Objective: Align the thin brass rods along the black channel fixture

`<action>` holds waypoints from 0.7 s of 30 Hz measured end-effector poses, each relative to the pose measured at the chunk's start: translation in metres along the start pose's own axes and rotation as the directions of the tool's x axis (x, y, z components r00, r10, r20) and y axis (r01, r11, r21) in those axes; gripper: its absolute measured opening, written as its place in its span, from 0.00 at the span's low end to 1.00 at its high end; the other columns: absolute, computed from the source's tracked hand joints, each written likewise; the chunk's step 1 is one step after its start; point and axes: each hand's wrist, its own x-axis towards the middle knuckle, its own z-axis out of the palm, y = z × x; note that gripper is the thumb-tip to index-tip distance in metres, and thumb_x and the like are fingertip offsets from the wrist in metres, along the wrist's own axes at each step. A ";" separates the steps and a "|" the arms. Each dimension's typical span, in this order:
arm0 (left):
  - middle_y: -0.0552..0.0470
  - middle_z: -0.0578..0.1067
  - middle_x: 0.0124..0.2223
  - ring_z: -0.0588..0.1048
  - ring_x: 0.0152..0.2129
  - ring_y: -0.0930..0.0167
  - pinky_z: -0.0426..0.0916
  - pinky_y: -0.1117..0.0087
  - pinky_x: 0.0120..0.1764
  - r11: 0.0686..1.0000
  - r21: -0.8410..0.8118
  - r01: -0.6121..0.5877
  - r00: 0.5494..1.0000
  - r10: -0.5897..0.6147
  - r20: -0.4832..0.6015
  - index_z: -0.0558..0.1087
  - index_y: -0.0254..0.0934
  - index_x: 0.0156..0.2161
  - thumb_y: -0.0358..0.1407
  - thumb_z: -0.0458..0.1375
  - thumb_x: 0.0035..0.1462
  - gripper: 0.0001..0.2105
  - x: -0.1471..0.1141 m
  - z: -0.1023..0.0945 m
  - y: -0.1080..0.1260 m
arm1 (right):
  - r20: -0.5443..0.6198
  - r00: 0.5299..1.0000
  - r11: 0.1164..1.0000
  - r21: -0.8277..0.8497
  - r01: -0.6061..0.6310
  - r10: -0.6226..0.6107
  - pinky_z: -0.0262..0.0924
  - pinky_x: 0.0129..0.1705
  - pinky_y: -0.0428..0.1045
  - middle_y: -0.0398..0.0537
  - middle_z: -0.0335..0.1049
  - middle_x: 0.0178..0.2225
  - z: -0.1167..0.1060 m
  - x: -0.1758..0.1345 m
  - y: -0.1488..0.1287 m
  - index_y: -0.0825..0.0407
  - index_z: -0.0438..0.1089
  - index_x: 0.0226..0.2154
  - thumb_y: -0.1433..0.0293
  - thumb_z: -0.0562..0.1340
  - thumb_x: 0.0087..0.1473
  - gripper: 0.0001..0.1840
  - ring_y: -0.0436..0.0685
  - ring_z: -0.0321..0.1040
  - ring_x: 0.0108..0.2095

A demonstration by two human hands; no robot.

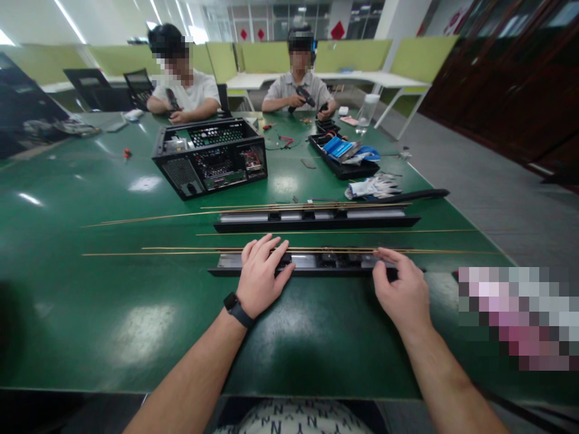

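A long black rail [316, 273] with a pale metal inner strip lies across the table in front of me. Thin gold-coloured rods [181, 249] run lengthwise along its far side, reaching past its left and right ends. My left hand [266, 271], wearing a watch, rests palm down over the rail's left part, fingers spread across the rods. Near the right end, my right hand [402, 286] curves over the rail; its fingertips touch the rods and the thumb stands apart below them. A second, similar rail [316, 223] lies just beyond, with more thin rods along it.
A black computer case [210, 160] lies on the green table [113, 289] at back left. A black tray [346, 169] with blue items and white gloves [373, 187] are at back right. Two people [298, 84] sit opposite with power drills. A clear bottle [366, 114] stands near one.
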 end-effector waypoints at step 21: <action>0.40 0.78 0.64 0.72 0.67 0.53 0.60 0.45 0.69 1.000 -0.006 0.002 1.000 -0.002 0.002 0.74 0.41 0.65 0.41 0.63 0.71 0.21 0.000 0.001 -0.001 | 0.068 0.986 0.986 0.073 0.150 -0.155 0.67 0.60 0.63 0.52 0.83 0.50 0.003 -0.003 -0.003 0.47 0.77 0.54 0.64 0.63 0.66 0.17 0.63 0.79 0.51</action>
